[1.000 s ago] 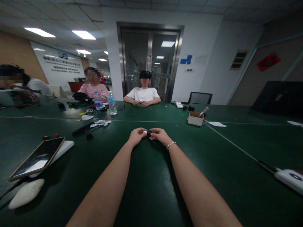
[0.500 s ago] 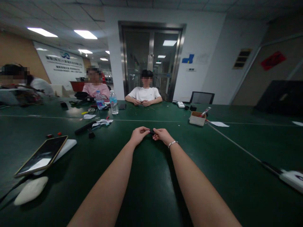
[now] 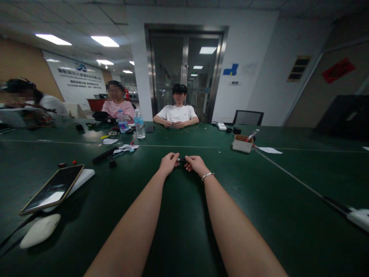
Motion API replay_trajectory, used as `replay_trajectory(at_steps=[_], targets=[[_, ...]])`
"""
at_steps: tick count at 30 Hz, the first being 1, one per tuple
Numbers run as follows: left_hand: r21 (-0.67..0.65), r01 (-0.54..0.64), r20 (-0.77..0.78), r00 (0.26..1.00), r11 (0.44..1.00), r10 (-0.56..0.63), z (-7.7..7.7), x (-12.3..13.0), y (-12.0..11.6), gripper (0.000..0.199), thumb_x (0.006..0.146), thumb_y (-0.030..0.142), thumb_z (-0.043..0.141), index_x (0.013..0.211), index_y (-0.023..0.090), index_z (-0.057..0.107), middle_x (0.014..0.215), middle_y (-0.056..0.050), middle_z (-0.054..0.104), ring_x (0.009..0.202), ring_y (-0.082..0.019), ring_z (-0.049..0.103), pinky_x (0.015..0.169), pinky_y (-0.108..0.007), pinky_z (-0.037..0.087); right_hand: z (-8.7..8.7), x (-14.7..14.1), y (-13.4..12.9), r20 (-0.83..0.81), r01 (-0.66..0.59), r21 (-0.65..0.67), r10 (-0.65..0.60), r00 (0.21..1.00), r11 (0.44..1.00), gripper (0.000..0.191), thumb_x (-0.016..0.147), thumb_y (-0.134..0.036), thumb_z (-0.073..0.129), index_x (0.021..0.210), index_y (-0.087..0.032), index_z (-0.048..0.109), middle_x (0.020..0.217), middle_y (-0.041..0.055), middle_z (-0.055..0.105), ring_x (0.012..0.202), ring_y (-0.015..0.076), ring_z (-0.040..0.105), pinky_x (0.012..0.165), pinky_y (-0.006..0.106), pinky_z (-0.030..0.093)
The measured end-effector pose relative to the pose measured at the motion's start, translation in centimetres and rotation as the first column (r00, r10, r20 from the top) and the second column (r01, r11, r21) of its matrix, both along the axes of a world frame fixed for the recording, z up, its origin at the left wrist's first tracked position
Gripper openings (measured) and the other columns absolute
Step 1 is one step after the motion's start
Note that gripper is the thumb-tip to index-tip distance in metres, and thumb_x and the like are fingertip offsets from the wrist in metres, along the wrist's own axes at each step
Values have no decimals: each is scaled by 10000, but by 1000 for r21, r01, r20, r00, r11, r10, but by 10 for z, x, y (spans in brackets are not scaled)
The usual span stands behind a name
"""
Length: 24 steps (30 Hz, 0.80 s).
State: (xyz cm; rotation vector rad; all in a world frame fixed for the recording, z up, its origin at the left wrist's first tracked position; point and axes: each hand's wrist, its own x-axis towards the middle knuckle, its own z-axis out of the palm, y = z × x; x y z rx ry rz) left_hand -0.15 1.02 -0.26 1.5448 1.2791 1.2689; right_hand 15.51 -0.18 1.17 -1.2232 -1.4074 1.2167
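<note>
Above the green table (image 3: 184, 215), a small dark piece (image 3: 181, 160) spans the gap between my two hands; a paler bit shows at its left end, and it is too small to name. The fingers of my left hand (image 3: 168, 164) pinch its left end. Thumb and fingers of my right hand (image 3: 197, 165), with a silver bangle (image 3: 208, 176) at the wrist, are closed on its right end. Both forearms reach forward across the table.
At left lie a phone (image 3: 53, 189) on a white object and a pale computer mouse (image 3: 40, 231). Water bottles (image 3: 140, 125) stand further back. A small box (image 3: 242, 143) with a pen is at right. A person in a white shirt (image 3: 177, 114) sits opposite.
My hands have drawn slightly apart, and more of the small dark piece shows, including its paler left end. The whole view has shifted a little.
</note>
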Motion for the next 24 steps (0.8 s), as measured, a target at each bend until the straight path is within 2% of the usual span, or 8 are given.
replay_trajectory(at_steps=[3,7,9,12,15,17,19,24], targets=[[32,22,-71,997,999,-20,-1,-1,0,257,816,354,544,954,156,630,755,-41,650,565,-108,583,558,-236,467,-1,-1,1,13,0,14,0,1000,1000,280,890,-231,544,631,-126,543,455,4,587,344,64,525,334,140,412],[150,133,-23,991,980,-131,2,-5,-2,238,718,211,646,949,152,648,944,-73,663,813,-144,624,770,-283,494,1,-4,1,5,33,38,-33,999,999,226,874,-221,564,669,-127,556,458,-10,570,358,80,543,354,158,433],[136,144,36,988,980,-150,4,-6,-2,267,702,231,672,955,150,646,993,-80,655,859,-149,623,807,-288,486,2,-6,1,12,44,60,-45,999,997,216,880,-205,548,681,-124,565,457,-13,566,368,82,548,373,162,444],[-15,94,112,989,995,-92,5,-4,0,308,806,376,558,978,129,623,851,-72,647,674,-120,618,640,-247,487,3,-8,1,36,42,100,-46,998,994,204,887,-178,524,702,-119,584,455,-18,568,374,73,543,386,148,440],[-40,38,24,999,998,-37,5,-2,1,322,858,382,465,967,121,620,622,-9,567,475,-76,504,486,-195,400,3,-7,2,42,21,110,-26,999,994,201,889,-174,513,712,-118,591,449,-21,568,375,68,541,392,139,442],[25,46,-23,999,999,-46,4,-2,1,257,836,313,496,981,146,625,627,5,555,493,-71,485,480,-179,382,3,-6,3,26,10,103,-12,1000,995,182,885,-176,521,731,-117,597,455,-21,571,382,68,545,395,137,448],[47,65,-3,998,997,-65,4,-2,0,248,812,276,518,1007,162,620,693,-1,575,554,-77,509,502,-176,392,2,-5,3,-1,13,93,-13,1000,996,150,876,-172,536,756,-115,604,476,-17,581,391,71,550,392,142,454],[-2,45,-9,999,999,-45,4,-2,0,310,848,360,447,958,136,631,593,3,533,501,-89,469,481,-199,355,2,-4,4,-54,5,78,-1,999,997,129,870,-176,552,772,-114,608,501,-10,589,400,73,558,393,149,466]])
